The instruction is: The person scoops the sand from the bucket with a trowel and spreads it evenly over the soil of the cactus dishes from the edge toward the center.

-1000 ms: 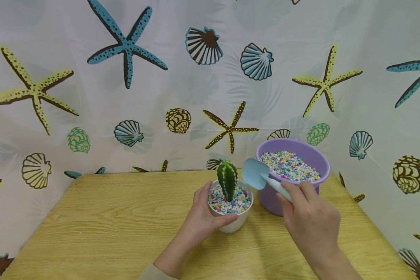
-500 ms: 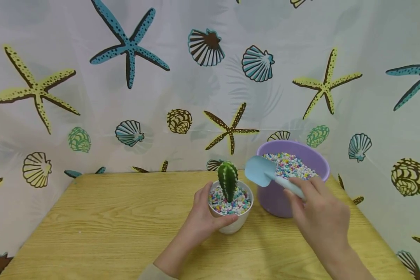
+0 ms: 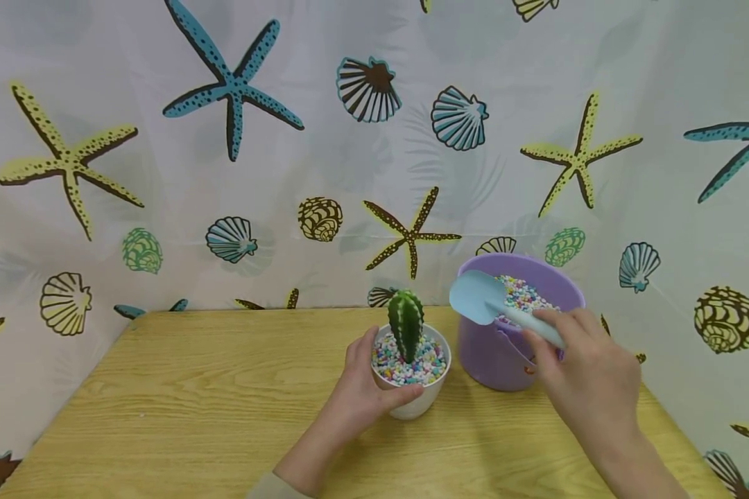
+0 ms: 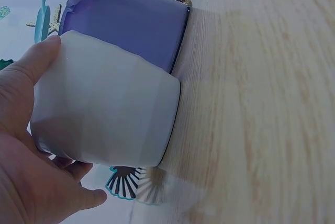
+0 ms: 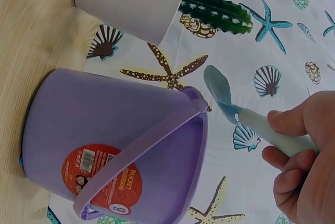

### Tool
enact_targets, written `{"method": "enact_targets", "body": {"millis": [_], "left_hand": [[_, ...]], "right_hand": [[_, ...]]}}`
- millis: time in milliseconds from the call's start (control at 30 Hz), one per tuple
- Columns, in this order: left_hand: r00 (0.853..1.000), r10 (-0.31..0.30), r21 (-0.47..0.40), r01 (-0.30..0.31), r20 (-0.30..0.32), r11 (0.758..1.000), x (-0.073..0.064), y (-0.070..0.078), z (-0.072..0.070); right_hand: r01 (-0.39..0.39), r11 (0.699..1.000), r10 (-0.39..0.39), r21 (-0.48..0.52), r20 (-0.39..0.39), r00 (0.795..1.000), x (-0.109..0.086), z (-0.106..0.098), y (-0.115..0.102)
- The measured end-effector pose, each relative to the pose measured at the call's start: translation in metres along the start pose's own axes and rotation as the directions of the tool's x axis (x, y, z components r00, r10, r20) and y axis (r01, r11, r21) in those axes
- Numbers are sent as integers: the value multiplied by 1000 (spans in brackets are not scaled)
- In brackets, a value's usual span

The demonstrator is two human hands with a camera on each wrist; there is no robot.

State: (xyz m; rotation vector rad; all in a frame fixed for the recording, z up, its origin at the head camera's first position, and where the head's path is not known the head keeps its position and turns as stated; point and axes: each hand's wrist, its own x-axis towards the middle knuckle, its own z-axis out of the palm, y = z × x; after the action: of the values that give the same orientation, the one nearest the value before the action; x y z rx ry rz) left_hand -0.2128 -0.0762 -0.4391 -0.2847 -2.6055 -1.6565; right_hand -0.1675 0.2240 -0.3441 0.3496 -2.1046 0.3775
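Observation:
A white pot (image 3: 410,405) stands on the table, filled with multicoloured pebbles (image 3: 394,361) around an upright green cactus (image 3: 406,326). My left hand (image 3: 362,391) grips the pot at its near-left side, thumb along the front of the rim. With my right hand (image 3: 589,378) I hold a light blue toy shovel (image 3: 476,296) by its pale handle (image 5: 261,128). The shovel's blade overlaps the left rim of a purple bucket (image 3: 487,357) in the head view, and no pebbles show on it. More pebbles (image 3: 524,294) lie inside the bucket.
The bucket stands close right of the pot, its handle (image 5: 141,153) hanging down over a red label (image 5: 102,179). The wooden table (image 3: 212,388) ends at a white cloth (image 3: 274,152) printed with starfish and shells.
My right hand has moved rightward with the shovel, taking the blade from beside the pot to over the bucket's left rim. My left hand keeps its hold on the pot.

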Motion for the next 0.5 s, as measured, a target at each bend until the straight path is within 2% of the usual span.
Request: {"method": "enact_targets", "body": {"millis": [200,500], "left_hand": [[1000,-8,4,8,3,1000,0,0,0],[1000,-15,3,15,3,1000,1,-1,0]], "right_hand": [[-90,996,89,24,39,995,3,-4,6],[-208,978,203,31,116,972,8,-10,13]]}}
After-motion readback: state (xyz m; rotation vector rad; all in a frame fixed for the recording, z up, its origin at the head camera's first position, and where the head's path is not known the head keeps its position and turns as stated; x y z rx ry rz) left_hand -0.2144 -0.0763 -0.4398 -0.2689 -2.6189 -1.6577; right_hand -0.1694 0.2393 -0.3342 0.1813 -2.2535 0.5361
